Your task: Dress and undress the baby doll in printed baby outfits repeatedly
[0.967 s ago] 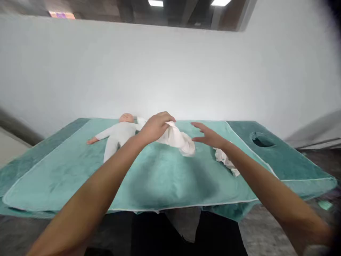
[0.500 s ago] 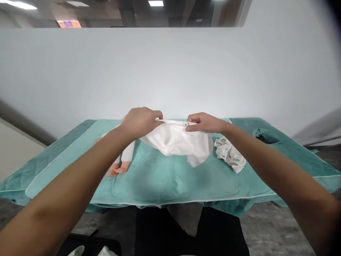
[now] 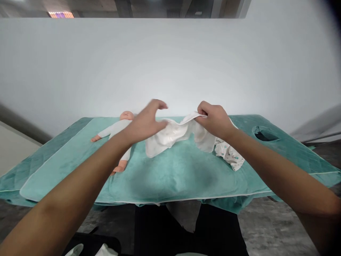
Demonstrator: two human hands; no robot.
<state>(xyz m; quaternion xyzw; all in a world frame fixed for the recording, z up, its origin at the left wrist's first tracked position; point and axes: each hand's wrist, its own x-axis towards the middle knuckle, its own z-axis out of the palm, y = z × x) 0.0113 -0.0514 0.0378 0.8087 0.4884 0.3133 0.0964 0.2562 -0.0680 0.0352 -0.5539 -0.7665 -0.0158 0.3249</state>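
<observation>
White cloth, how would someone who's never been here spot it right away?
Look at the green table, then above its middle, between the doll and the printed cloth. There the white cloth hangs from the right hand, by the open left hand. It looks plain white and is held up, while the printed cloth lies on the table.

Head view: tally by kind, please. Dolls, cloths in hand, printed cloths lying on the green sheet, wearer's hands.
Dolls: 1
White cloth in hand: 1
Printed cloth on the sheet: 1
Hands: 2 (left hand, right hand)
Total: 5
</observation>
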